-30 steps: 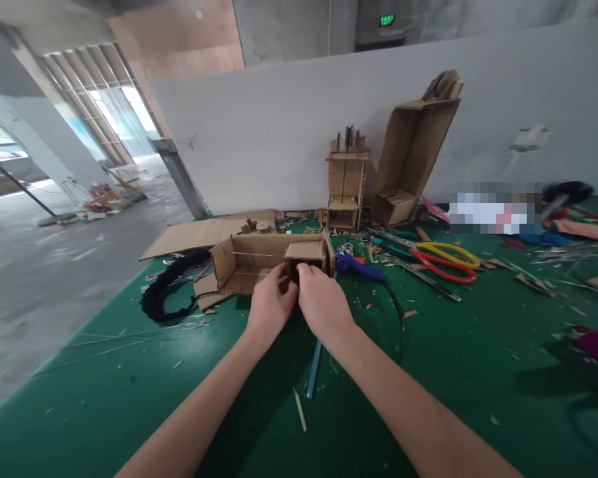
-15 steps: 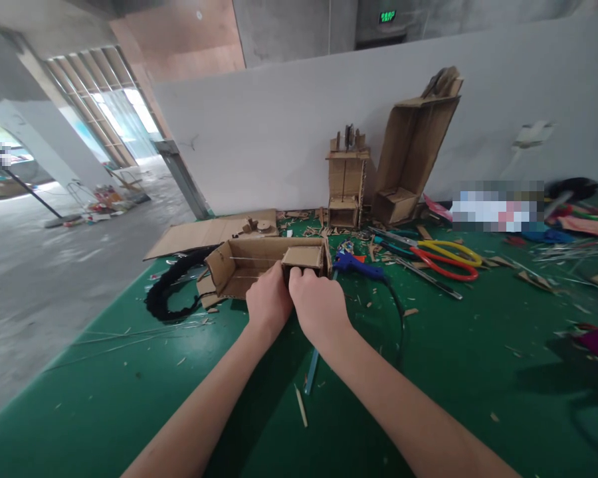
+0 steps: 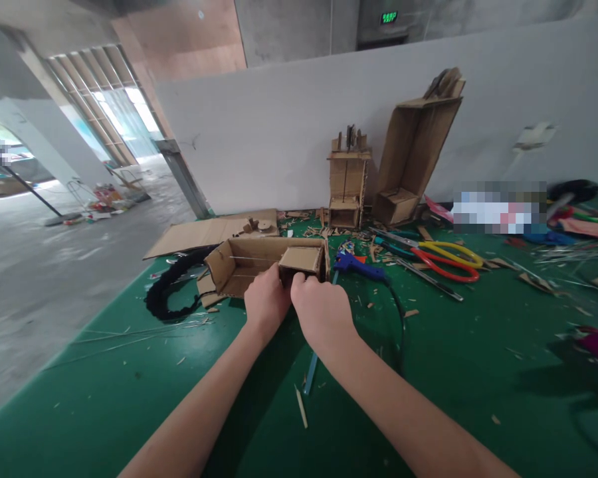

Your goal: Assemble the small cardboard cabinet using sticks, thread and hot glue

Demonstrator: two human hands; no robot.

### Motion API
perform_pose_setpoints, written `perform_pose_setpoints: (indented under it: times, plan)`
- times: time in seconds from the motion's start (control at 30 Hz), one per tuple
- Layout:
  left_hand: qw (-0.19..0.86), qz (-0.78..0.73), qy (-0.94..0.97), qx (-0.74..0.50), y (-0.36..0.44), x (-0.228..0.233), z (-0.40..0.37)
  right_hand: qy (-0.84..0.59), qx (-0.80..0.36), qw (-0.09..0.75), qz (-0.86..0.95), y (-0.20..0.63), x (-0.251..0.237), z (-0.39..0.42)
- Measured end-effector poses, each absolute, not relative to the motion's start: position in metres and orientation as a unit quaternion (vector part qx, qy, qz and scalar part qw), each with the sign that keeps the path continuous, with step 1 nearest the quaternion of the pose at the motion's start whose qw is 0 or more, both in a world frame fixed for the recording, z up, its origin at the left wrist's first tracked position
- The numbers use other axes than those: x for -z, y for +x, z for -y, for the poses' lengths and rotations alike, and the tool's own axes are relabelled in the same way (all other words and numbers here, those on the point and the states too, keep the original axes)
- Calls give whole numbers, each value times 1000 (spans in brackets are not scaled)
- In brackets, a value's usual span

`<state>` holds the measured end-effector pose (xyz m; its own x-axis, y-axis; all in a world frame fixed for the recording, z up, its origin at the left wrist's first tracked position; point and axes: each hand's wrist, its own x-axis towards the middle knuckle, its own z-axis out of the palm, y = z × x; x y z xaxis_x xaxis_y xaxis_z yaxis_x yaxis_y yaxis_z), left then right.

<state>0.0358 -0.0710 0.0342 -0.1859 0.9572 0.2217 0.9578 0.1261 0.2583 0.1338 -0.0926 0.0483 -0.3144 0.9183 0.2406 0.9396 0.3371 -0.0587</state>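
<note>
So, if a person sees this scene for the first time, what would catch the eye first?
Probably the scissors, with red and yellow handles, right of centre on the green table. Then the fingers of the left hand and right hand, close together at the low box. Behind, the tall box stands by the white wall.

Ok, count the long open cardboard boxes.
3: low box lying in front, upright box near the wall, larger box right of that. Others may be hidden.
</note>
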Motion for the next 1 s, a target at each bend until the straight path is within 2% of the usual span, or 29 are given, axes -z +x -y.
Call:
perform_pose_setpoints:
  times: [0.13,0.33,0.73,1.0]
  plan:
    - [2,751,-639,167,36,-33,71,-567,56,109,814,138,-42,95]
    - [14,746,-645,162,36,-29,71,-533,107,144,827,143,-36,96]
    - [32,734,-659,164,33,-24,70,-537,153,130,819,140,-19,96]
    - [38,740,-652,162,31,-21,67,-510,140,133,838,141,-15,92]
